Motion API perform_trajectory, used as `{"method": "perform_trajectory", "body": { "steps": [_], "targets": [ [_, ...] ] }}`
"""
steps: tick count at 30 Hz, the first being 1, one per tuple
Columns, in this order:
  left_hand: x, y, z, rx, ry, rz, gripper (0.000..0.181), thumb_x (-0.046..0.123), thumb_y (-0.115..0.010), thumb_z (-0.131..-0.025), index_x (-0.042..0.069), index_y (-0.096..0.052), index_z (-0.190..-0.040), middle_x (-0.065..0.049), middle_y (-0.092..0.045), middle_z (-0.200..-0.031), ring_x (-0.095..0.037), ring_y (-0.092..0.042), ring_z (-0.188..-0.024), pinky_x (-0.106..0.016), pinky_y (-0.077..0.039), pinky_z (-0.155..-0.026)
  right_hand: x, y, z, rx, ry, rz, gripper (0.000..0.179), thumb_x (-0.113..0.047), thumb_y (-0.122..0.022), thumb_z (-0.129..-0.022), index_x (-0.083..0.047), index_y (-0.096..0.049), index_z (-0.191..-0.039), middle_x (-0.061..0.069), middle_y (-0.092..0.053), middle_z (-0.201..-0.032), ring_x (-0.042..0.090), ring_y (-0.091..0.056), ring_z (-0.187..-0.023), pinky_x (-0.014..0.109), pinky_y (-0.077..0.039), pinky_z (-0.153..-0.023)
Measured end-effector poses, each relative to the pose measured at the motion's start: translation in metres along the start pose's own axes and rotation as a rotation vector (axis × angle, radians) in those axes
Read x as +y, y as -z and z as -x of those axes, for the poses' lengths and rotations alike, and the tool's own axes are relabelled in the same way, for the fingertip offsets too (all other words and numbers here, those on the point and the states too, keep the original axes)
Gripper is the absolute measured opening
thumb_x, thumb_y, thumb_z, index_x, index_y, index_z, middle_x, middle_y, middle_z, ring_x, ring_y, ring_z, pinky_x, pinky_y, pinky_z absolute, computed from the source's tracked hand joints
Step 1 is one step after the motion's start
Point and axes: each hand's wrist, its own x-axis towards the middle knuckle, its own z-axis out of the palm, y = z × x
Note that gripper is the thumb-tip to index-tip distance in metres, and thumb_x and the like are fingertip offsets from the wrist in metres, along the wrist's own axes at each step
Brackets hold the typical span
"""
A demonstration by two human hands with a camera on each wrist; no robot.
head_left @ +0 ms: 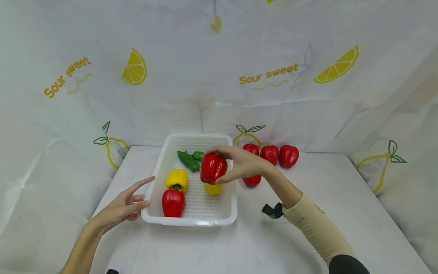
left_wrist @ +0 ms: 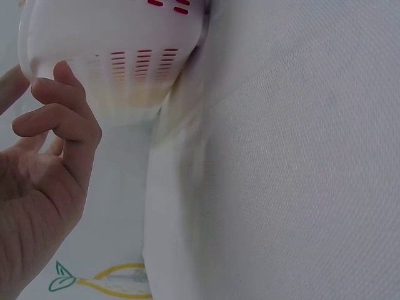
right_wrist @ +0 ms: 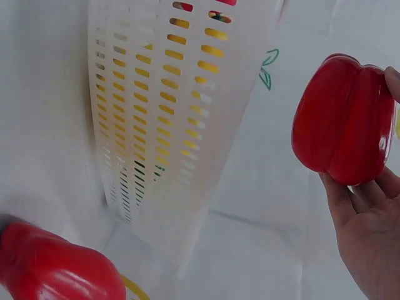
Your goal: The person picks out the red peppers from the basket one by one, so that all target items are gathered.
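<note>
1. Presently, right hand (head_left: 244,163): grasping red pepper (head_left: 213,169) above basket (head_left: 188,221); glossy skin could slip.
2. Left hand (head_left: 124,205): relaxed, gripping nothing, at basket's side; light contact might let it slide.

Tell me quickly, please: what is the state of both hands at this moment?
Left hand: open, fingers loosely bent, at the left rim of the white basket.
Right hand: holding a red bell pepper over the basket.
</note>
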Motion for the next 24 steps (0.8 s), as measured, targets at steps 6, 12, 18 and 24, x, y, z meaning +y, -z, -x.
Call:
{"method": "perform_trajectory", "body": {
  "steps": [6, 12, 18, 24],
  "targets": [
    [0.0, -0.001, 0.0, 0.002, -0.004, 0.008, 0.078, 0.019, -0.063, -0.108, 0.025, -0.02, -0.173, -0.002, -0.064, -0.087, -0.017, -0.043, -0.058, -0.029, -0.036, -0.051, 0.001, 0.016, 0.011, 0.046, 0.004, 0.024, 0.079, -0.019, -0.093, -0.083, -0.018, -0.056, -0.152, 0.002, -0.064, -0.149, 0.026, -0.06, -0.137, 0.04, -0.063, -0.104],
    [0.001, -0.001, 0.0, 0.008, 0.006, 0.0, 0.078, 0.02, -0.064, -0.108, 0.025, -0.021, -0.173, -0.003, -0.065, -0.088, -0.016, -0.043, -0.058, -0.027, -0.038, -0.052, 0.006, 0.032, 0.024, 0.109, -0.005, 0.011, 0.082, -0.015, -0.095, -0.079, -0.016, -0.057, -0.152, 0.005, -0.064, -0.149, 0.03, -0.061, -0.137, 0.047, -0.064, -0.101],
    [0.001, -0.001, -0.001, 0.01, 0.008, -0.01, 0.078, 0.021, -0.064, -0.108, 0.026, -0.021, -0.173, -0.004, -0.067, -0.09, -0.016, -0.046, -0.059, -0.025, -0.041, -0.053, 0.012, 0.046, 0.04, 0.153, -0.071, -0.051, 0.086, -0.009, -0.093, -0.08, -0.016, -0.053, -0.156, 0.009, -0.059, -0.154, 0.035, -0.058, -0.14, 0.046, -0.066, -0.097],
    [0.0, -0.001, 0.0, 0.006, 0.0, -0.011, 0.078, 0.02, -0.063, -0.108, 0.026, -0.022, -0.173, -0.003, -0.067, -0.09, -0.017, -0.045, -0.059, -0.024, -0.042, -0.053, 0.02, 0.058, 0.056, 0.192, -0.111, -0.05, 0.088, -0.007, -0.092, -0.08, -0.017, -0.051, -0.157, 0.009, -0.06, -0.153, 0.036, -0.059, -0.139, 0.044, -0.066, -0.096]
  ]
}}
